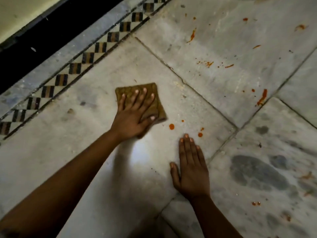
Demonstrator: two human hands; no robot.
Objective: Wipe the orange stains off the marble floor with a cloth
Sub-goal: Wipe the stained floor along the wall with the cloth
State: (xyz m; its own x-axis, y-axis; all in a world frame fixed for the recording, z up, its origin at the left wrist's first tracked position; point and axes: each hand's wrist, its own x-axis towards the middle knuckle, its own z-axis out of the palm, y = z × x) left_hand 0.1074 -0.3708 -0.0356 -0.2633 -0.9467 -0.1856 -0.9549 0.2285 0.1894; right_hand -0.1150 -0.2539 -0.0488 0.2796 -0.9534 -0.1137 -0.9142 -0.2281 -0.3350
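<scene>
Marble floor [214,40] carries scattered orange stains [171,126]. Left hand [133,115] presses the cloth [158,107] flat, fingers spread; right hand [191,170] lies flat, braced on stone. Wiping step underway; next stroke likely rightward over nearest drops

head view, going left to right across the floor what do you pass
checkered border strip → brown cloth under the left hand → round orange drop → right hand flat on the marble → long orange smear by the tile joint → orange smudge far right
</scene>
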